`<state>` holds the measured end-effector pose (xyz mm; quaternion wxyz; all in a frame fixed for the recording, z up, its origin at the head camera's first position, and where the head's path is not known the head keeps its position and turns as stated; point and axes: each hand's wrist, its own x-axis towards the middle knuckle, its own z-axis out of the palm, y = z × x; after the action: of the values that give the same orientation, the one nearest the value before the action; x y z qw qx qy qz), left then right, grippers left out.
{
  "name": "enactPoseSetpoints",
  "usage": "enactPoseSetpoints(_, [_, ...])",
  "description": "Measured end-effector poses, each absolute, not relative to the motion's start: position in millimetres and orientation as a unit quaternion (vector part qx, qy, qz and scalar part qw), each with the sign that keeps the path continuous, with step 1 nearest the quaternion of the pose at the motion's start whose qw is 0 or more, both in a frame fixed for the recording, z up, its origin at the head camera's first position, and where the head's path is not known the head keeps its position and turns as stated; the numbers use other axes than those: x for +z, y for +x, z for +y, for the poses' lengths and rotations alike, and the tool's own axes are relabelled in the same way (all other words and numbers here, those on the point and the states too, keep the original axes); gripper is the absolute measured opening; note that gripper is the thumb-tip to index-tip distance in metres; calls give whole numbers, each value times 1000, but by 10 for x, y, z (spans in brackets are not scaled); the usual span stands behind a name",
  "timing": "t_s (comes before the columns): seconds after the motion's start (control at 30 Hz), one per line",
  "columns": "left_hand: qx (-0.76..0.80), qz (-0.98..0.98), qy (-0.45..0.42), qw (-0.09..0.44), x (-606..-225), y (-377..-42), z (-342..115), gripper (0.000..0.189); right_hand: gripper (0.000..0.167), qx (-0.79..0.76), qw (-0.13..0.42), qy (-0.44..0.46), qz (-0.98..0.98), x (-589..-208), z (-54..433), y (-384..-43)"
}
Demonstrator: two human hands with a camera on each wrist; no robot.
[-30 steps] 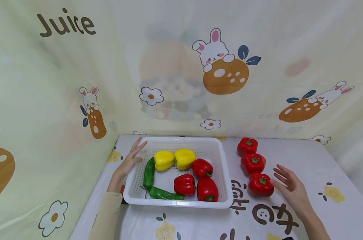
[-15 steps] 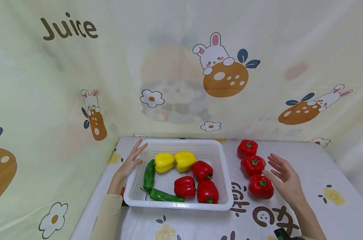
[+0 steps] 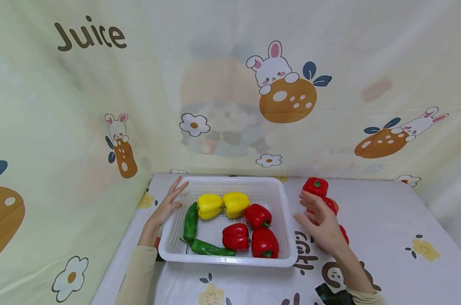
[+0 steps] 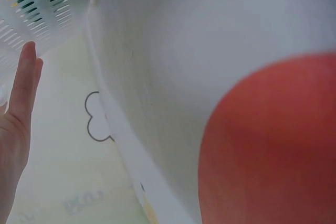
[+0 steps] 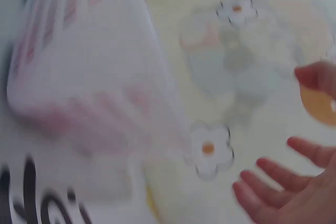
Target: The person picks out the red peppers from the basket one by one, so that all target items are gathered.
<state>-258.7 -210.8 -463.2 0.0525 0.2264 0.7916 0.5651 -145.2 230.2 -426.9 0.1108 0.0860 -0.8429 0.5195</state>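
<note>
A white plastic basket (image 3: 226, 260) holds two yellow bell peppers (image 3: 209, 206), three red bell peppers (image 3: 265, 243) and two long green peppers (image 3: 190, 222). My left hand (image 3: 165, 212) is at its left rim, fingers spread and extended; the left wrist view has this hand (image 4: 18, 114) beside the slotted wall (image 4: 52, 3). To the right of the basket my right hand (image 3: 323, 228) is over a row of red bell peppers (image 3: 315, 185), partly hiding the nearer ones. Its fingers are spread with nothing held, as the right wrist view confirms at the hand (image 5: 299, 187).
A patterned cloth (image 3: 387, 212) covers the table, and a printed curtain (image 3: 223, 84) hangs behind and to the left. A blurred red rounded shape (image 4: 273, 145) fills the right of the left wrist view. A dark device (image 3: 333, 294) sits by my right wrist.
My right hand has moved left from beside the loose red bell peppers to over them, closer to the basket. The left hand stays at the rim, and the peppers stay put.
</note>
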Motion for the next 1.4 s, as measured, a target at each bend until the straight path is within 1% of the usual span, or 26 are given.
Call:
enactPoseSetpoints(0.23, [564, 790, 235, 46, -4647, -2604, -2121, 62, 71, 532, 9, 66, -844, -4219, 1809, -1517])
enactPoseSetpoints(0.37, [565, 787, 242, 45, -4659, -2607, -2121, 62, 70, 542, -21, 59, -838, -4255, 1608, -1563])
enactPoseSetpoints(0.57, [565, 788, 238, 49, -4653, -2605, -2118, 62, 65, 538, -37, 72, -839, -4371, 1378, -1621])
enactPoseSetpoints(0.77, [564, 790, 233, 52, -4662, -2626, -2126, 63, 64, 512, -52, 75, -854, -4477, 1160, -1625])
enactPoseSetpoints(0.9, [563, 791, 234, 45, -4791, -2692, -2155, 63, 68, 487, -72, 86, -866, -4499, 1046, -1632])
enactPoseSetpoints(1.07, [559, 794, 237, 26, -4990, -2794, -2207, 65, 74, 450, -83, 106, -883, -4512, 933, -1654])
enactPoseSetpoints(1.23, [567, 789, 235, 31, -5013, -2793, -2208, 64, 79, 437, -102, 112, -886, -4556, 856, -1658])
enactPoseSetpoints(1.4, [563, 793, 230, 32, -5015, -2781, -2210, 65, 82, 427, -107, 117, -890, -4590, 809, -1654])
